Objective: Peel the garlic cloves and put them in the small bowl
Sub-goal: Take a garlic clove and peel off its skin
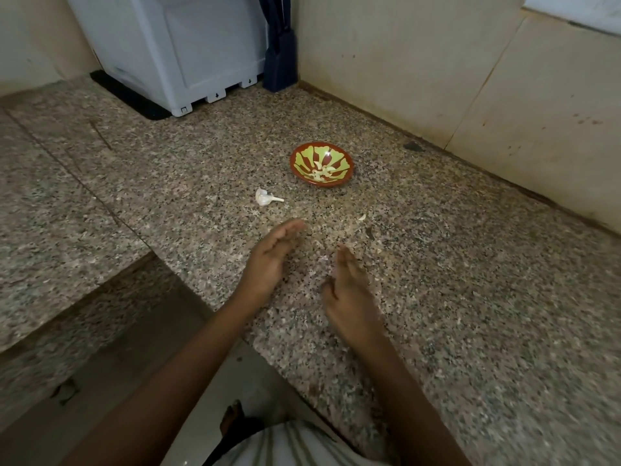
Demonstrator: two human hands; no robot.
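Garlic cloves point(321, 173), peeled, lie in a heap at the bottom of the bowl point(304, 159), red with a green pattern, sitting on the counter point(470, 264) near the wall point(403, 62). Garlic piece point(265, 197), white with a stem end sticking out to the right, lies on the counter just left of and in front of the bowl, not touching it. Small pale scrap point(362, 217) sits on the counter right of that, nearer the hands. Thin skin flecks are scattered on the granite around the hands.

Left hand point(268, 264): fingers straight, palm turned inward, holding nothing, tips pointing toward the garlic piece. Right hand point(349, 297): fingers straight and together, edge-on, also holding nothing. Palms face each other, apart. Whether they touch the counter can't be told.

White appliance point(188, 52) stands at the back, with a dark blue object point(280, 58) upright in the corner beside it. Striped shirt point(295, 445) shows at the bottom edge.
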